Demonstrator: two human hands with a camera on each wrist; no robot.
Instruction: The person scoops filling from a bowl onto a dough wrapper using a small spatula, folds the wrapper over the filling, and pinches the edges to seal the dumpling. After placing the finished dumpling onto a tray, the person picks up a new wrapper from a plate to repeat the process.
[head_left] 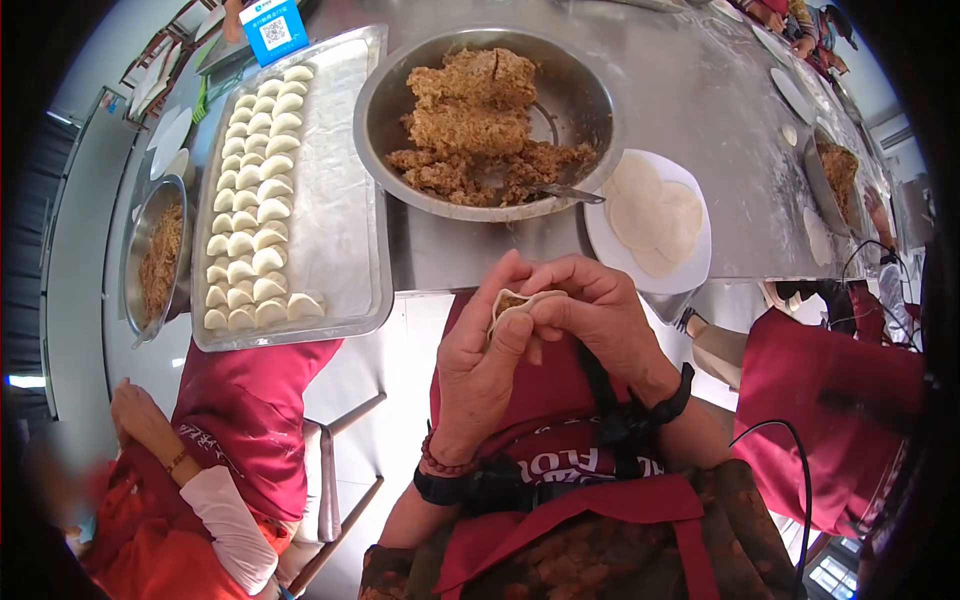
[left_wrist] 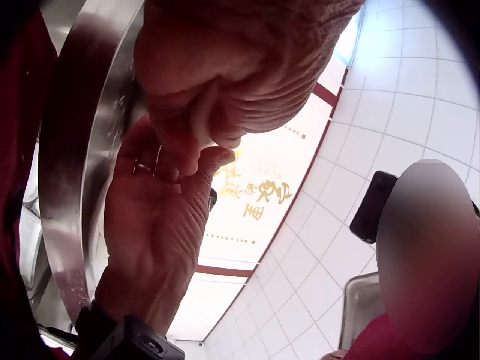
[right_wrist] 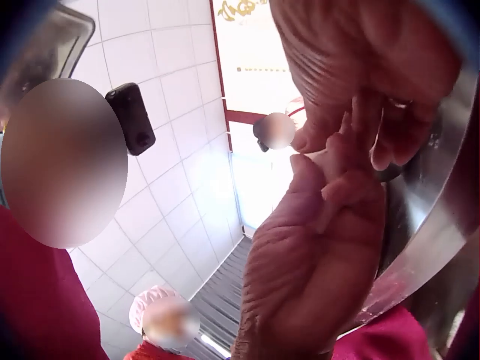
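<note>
In the head view, a dumpling [head_left: 512,304] of thin white dough folded round brown filling is held between both hands over the apron. Its top edge is partly open, with a bit of filling showing. My left hand [head_left: 474,365] cradles one side, thumb against the dough. The right hand [head_left: 598,312] pinches the opposite edge between thumb and fingers. Both wrist views show the hands meeting closely, and the fingers hide most of the dough there. Just beyond the hands stands a steel bowl [head_left: 372,150] of brown filling [head_left: 470,125] with a spoon handle [head_left: 570,192] at its rim.
Right of the bowl, a white plate [head_left: 622,268] bears several round wrappers [head_left: 655,215]. A metal tray [head_left: 345,250] at left holds rows of folded dumplings [head_left: 270,210]. Another filling bowl [head_left: 160,250] stands farther left. A seated person [head_left: 225,470] is close on the left.
</note>
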